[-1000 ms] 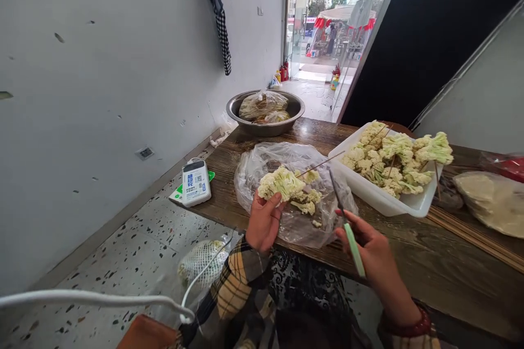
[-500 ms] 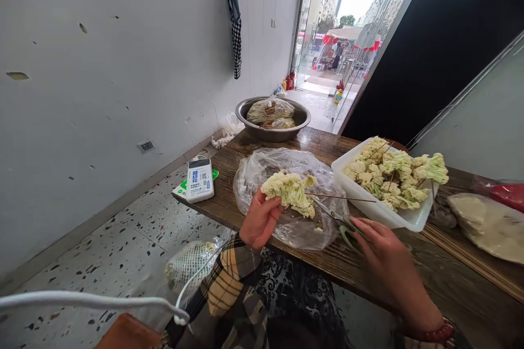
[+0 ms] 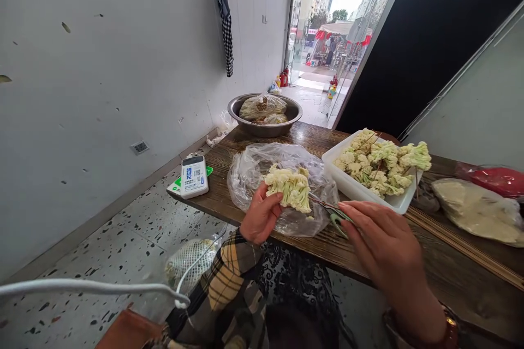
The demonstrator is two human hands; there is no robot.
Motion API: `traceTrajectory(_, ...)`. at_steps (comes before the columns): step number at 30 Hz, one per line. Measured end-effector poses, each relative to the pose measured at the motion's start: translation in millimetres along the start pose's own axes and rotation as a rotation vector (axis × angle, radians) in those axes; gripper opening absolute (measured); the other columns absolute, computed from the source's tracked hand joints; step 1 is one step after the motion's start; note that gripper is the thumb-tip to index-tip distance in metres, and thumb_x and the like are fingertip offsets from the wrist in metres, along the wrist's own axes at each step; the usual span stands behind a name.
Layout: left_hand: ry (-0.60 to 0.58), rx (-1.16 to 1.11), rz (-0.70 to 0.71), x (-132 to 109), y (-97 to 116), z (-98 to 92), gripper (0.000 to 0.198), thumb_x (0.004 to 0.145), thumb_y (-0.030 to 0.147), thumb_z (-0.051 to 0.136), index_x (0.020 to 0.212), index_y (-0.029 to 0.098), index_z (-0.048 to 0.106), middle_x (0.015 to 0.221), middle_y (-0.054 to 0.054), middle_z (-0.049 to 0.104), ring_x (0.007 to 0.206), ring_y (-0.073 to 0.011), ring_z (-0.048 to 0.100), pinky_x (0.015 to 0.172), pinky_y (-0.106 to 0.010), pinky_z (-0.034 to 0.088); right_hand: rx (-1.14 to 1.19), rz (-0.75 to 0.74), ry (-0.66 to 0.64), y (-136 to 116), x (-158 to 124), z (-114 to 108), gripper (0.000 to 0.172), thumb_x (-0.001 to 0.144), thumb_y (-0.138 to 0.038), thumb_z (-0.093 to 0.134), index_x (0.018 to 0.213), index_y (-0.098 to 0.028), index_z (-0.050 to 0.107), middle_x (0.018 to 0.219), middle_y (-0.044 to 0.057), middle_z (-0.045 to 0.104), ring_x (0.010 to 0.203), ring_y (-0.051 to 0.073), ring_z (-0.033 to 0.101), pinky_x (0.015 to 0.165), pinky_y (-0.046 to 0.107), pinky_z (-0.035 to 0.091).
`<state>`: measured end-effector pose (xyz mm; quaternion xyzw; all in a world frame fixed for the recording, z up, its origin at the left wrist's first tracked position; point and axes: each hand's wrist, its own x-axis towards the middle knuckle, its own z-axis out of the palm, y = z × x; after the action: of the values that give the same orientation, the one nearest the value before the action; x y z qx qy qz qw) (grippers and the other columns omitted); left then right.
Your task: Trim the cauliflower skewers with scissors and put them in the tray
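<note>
Cream-green cauliflower [image 3: 289, 188]; green-handled scissors [image 3: 333, 215]; plaid sleeve [image 3: 223, 289].

Left hand [image 3: 260, 218]: bare, near centre, palm turned upward, thumb and fingers closed in a grip. Left forearm [image 3: 223, 289]: in a yellow-and-dark plaid sleeve, rising from the near edge toward the hand. Right hand [image 3: 382, 245]: bare, back uppermost, fingers reaching left and curled in a hold, apart from the left hand. Right wrist [image 3: 434, 316]: near right corner.
</note>
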<state>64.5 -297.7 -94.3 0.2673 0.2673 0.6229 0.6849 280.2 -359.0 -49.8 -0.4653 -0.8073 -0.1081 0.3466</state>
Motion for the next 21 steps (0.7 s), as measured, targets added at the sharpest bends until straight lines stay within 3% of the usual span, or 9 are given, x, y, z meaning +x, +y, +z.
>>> traceTrajectory(3,-0.003,0.018,0.011,-1,-2,2.2,0.039,0.065,0.019,0.078,0.101,0.021,0.063,0.111,-0.005,0.07,0.115,-0.0259,0.061,0.097,-0.038,0.05,-0.057,0.003,-0.036,0,-1,1,0.028,0.094,-0.025,0.054,0.12,-0.022,0.064,0.111,0.007,0.071,0.104,0.024,0.063,0.093,0.04,0.045)
traceTrajectory(8,0.061,0.029,0.061,3,-7,-0.2,0.04,0.068,0.02,0.079,0.104,0.021,0.061,0.112,-0.006,0.069,0.113,-0.0247,0.062,0.099,-0.038,0.049,-0.034,0.101,0.11,12,-19,0,0.026,0.092,-0.023,0.056,0.117,-0.023,0.063,0.111,0.008,0.069,0.104,0.024,0.063,0.096,0.04,0.044)
traceTrajectory(11,0.11,0.011,0.112,7,-10,-4.2,0.042,0.068,0.021,0.079,0.106,0.02,0.06,0.115,-0.006,0.068,0.112,-0.0239,0.063,0.099,-0.039,0.049,0.006,0.189,-0.077,33,-39,18,0.023,0.095,-0.03,0.049,0.109,-0.022,0.066,0.104,0.008,0.07,0.098,0.023,0.065,0.086,0.037,0.05)
traceTrajectory(14,0.128,0.003,0.125,9,-12,-9.1,0.042,0.068,0.021,0.079,0.104,0.02,0.059,0.117,-0.006,0.067,0.11,-0.0232,0.063,0.098,-0.039,0.05,-0.036,0.223,-0.301,53,-56,46,0.03,0.097,-0.033,0.044,0.114,-0.019,0.064,0.115,0.01,0.067,0.101,0.025,0.064,0.083,0.038,0.052)
traceTrajectory(17,0.139,0.006,0.126,13,-13,-16.0,0.04,0.067,0.02,0.08,0.102,0.02,0.059,0.116,-0.005,0.067,0.109,-0.0223,0.064,0.097,-0.039,0.051,-0.092,0.218,-0.375,65,-62,65,0.032,0.096,-0.031,0.042,0.12,-0.02,0.061,0.12,0.01,0.065,0.103,0.025,0.064,0.083,0.038,0.052)
traceTrajectory(21,0.142,0.002,0.138,20,-17,-29.6,0.04,0.066,0.018,0.08,0.1,0.02,0.059,0.113,-0.003,0.068,0.106,-0.0202,0.064,0.097,-0.037,0.051,-0.161,0.192,-0.395,74,-53,69,0.036,0.092,-0.03,0.048,0.124,-0.018,0.059,0.116,0.013,0.064,0.101,0.026,0.063,0.084,0.039,0.052)
